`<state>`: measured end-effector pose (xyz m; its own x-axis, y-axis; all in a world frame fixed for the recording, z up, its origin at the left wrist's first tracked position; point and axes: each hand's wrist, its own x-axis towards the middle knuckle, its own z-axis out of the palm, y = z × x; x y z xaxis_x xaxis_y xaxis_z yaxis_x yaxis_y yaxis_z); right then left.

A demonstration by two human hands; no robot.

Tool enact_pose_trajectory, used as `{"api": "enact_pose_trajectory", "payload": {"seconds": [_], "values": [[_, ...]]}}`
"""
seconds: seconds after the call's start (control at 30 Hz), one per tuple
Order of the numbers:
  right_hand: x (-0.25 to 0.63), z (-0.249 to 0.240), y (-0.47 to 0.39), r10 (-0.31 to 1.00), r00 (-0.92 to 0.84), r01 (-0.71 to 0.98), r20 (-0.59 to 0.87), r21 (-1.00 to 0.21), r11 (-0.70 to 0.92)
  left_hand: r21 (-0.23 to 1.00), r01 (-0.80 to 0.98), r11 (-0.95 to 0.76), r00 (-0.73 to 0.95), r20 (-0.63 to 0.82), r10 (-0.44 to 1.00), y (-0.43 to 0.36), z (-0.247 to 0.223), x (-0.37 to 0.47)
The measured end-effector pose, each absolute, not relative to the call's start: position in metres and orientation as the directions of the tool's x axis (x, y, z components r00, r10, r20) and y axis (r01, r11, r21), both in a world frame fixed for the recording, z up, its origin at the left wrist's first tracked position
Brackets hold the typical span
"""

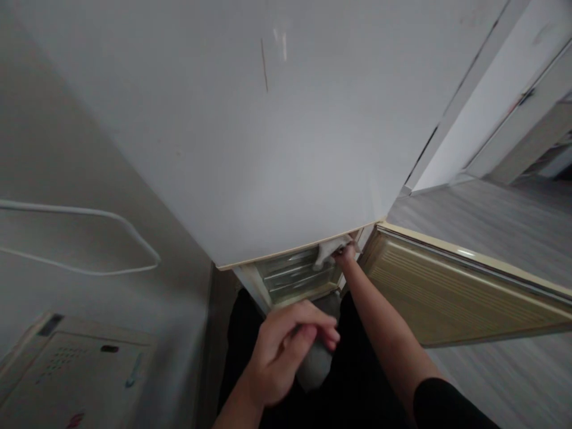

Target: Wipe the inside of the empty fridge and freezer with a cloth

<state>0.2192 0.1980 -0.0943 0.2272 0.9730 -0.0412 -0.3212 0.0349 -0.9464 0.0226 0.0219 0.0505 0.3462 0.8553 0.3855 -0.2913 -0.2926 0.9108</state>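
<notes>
My right hand (346, 253) reaches into the open lower compartment (297, 274) of a white fridge-like cabinet (286, 149). Its fingers are closed on a pale grey cloth (329, 247), bunched up near the compartment's right side wall. Part of the cloth hangs to the left of the fingers, and the cabinet's front edge hides some of it. My left hand (286, 345) hovers in front of the opening, nearer to me. Its fingers are loosely bent with the thumb a little apart, and nothing shows in it.
To the right, the compartment's yellowed door (451, 286) stands swung out over the grey floor (482, 205). A white cable (102, 213) loops along the left wall. Below it is a pale box-like unit (84, 363). Something grey (315, 369) lies between my legs, its kind unclear.
</notes>
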Motion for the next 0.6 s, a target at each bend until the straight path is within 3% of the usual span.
{"api": "enact_pose_trajectory", "payload": {"seconds": [0.03,0.1,0.17,0.23,0.33,0.47,0.6], "values": [[0.228,-0.097,0.195,0.972,0.227,-0.374,-0.053,-0.927,0.037,0.949,-0.271,-0.163,0.304,0.245,0.921,0.037,0.027,0.027],[0.248,-0.110,0.180,0.973,0.215,-0.472,-0.080,-0.881,0.031,0.911,-0.326,0.252,0.125,-0.223,0.967,0.071,-0.028,0.034],[0.268,-0.131,0.154,0.972,0.183,-0.601,-0.145,-0.799,-0.006,0.847,-0.354,0.395,0.034,-0.411,0.911,0.102,-0.084,0.037],[0.287,-0.154,0.119,0.954,0.114,-0.792,-0.276,-0.605,-0.080,0.763,-0.417,0.494,-0.023,-0.552,0.834,0.131,-0.131,0.039],[0.311,-0.179,0.069,0.902,0.025,-0.856,-0.430,-0.475,-0.202,0.672,-0.545,0.502,-0.131,-0.659,0.741,0.168,-0.177,0.044],[0.329,-0.184,0.042,0.833,-0.036,-0.800,-0.552,-0.484,-0.355,0.611,-0.677,0.411,-0.209,-0.694,0.689,0.210,-0.203,0.057],[0.343,-0.183,0.052,0.816,0.061,-0.801,-0.576,-0.516,-0.304,0.583,-0.739,0.338,-0.230,-0.690,0.687,0.233,-0.212,0.069]]}}
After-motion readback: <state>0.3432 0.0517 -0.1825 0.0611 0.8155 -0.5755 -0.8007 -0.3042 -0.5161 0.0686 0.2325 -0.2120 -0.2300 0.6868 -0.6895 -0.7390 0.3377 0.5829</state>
